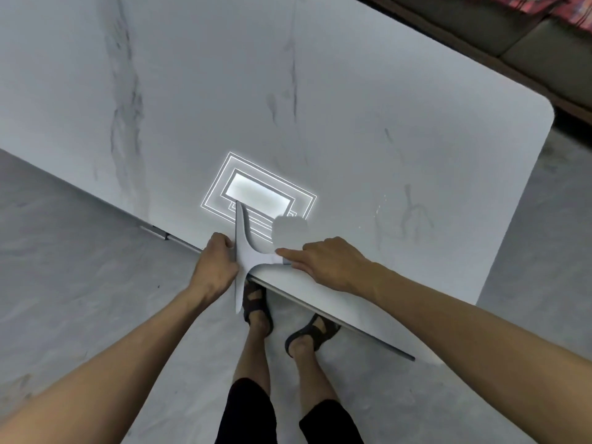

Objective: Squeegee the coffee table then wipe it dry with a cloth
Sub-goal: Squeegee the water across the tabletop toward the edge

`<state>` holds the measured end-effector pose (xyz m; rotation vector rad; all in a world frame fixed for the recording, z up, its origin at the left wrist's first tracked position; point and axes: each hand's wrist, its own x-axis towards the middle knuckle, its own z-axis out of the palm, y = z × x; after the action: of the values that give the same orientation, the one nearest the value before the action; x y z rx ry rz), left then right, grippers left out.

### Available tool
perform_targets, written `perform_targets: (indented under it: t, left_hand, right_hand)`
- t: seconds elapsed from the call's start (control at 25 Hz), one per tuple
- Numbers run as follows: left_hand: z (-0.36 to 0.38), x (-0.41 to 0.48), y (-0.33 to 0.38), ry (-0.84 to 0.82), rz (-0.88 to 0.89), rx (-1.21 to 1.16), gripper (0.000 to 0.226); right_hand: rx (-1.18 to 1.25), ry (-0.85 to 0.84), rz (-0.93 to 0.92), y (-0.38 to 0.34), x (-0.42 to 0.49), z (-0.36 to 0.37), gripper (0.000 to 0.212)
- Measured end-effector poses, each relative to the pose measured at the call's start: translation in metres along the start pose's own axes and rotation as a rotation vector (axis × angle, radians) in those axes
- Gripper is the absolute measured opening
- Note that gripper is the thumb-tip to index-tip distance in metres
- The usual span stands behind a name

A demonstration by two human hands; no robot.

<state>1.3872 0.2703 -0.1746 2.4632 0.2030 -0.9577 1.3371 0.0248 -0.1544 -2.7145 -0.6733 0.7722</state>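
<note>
The white marble-look coffee table [352, 139] fills most of the head view. A pale grey T-shaped squeegee [248, 251] lies at its near edge, its long blade running from the tabletop out past the edge over the floor. My left hand [216, 262] grips the blade's left side with curled fingers. My right hand [326, 264] holds the handle on the tabletop, with the index finger stretched along it. No cloth is in view.
A ceiling light's bright reflection [259, 190] shines on the tabletop just beyond the squeegee. My sandalled feet [288, 318] stand on the grey floor [80, 267] under the near edge. A brown sofa [519, 36] stands past the table's far right corner.
</note>
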Motion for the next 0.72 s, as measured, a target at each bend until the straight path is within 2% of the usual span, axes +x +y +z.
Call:
perform_targets:
  t: [0.12,0.28,0.36,0.48,0.6,0.72]
  left_hand:
    - [0.020,-0.009,0.017,-0.045,0.057,0.021,0.031]
    - [0.049,-0.024,0.044,-0.150,0.141,0.210,0.035]
    - [0.061,-0.029,0.055,-0.234,0.131,0.316,0.040]
    - [0.066,-0.033,0.063,-0.241,0.089,0.362,0.045]
    - [0.065,-0.034,0.060,-0.241,0.101,0.379,0.044]
    - [0.060,-0.032,0.063,-0.273,0.083,0.326,0.038]
  right_hand:
    - [0.104,0.009,0.086,0.027,-0.049,0.008,0.041]
    - [0.152,-0.026,0.246,0.065,-0.134,0.018,0.041]
    - [0.137,-0.040,0.313,0.082,-0.175,0.019,0.042]
    - [0.119,-0.067,0.395,0.100,-0.219,0.016,0.042]
    - [0.071,-0.076,0.413,0.100,-0.239,0.011,0.045]
    - [0.064,-0.029,0.311,0.080,-0.225,0.011,0.053]
